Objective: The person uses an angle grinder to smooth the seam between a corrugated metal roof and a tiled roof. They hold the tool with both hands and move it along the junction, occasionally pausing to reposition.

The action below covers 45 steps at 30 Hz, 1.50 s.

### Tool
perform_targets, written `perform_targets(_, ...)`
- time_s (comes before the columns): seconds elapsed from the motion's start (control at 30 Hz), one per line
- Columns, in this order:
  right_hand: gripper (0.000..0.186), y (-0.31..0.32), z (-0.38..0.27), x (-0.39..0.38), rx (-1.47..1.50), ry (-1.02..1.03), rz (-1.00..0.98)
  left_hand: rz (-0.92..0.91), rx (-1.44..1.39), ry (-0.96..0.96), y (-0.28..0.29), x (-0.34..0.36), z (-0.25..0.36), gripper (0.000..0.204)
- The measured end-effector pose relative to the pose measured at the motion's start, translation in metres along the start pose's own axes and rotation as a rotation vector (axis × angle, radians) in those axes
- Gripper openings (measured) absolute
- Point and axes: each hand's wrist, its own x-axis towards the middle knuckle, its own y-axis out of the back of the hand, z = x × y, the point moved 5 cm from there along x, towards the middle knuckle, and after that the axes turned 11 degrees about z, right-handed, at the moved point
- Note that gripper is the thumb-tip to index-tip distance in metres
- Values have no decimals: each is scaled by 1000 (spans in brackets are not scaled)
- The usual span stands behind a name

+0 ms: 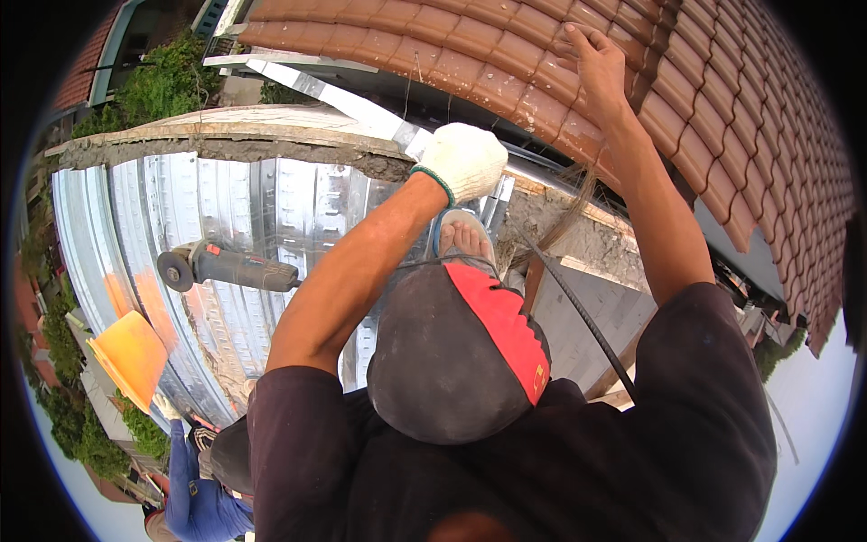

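Right hand [591, 59] flat, fingers apart, on roof tiles [506, 63]; gloved left hand [462, 161] below, grip indiscernible. Tile slip risks fall.

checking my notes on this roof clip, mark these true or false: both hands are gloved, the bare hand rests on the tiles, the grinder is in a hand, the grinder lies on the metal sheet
Both hands are gloved: false. Only the left hand wears a white glove; the right hand is bare.
The bare hand rests on the tiles: true, it lies flat on the red roof tiles.
The grinder is in a hand: false. No hand touches the angle grinder.
The grinder lies on the metal sheet: true, on the corrugated metal sheet.
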Motion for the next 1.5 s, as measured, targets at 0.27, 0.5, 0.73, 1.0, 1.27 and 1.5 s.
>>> perform_targets(0.27,38,23,-13,-53,-26,23,-27,-92,-56,247,4,-61,39,24)
perform_targets(0.5,39,43,25,-90,-338,179,-85,-43,32,118,-11,-7,-51,36)
perform_targets(0.73,39,63,66,-86,-429,124,-31,-9,30,-40,-6,-53,12,29)
perform_targets(1.0,39,16,69,-191,-880,382,-760,69,89,77,1,-65,-3,20)
perform_targets(1.27,37,-5,91,-183,-949,375,-913,95,203,350,-32,-52,-5,19)
perform_targets(1.5,39,-10,88,-177,-941,258,-883,-77,177,380,-36,-34,-4,19)
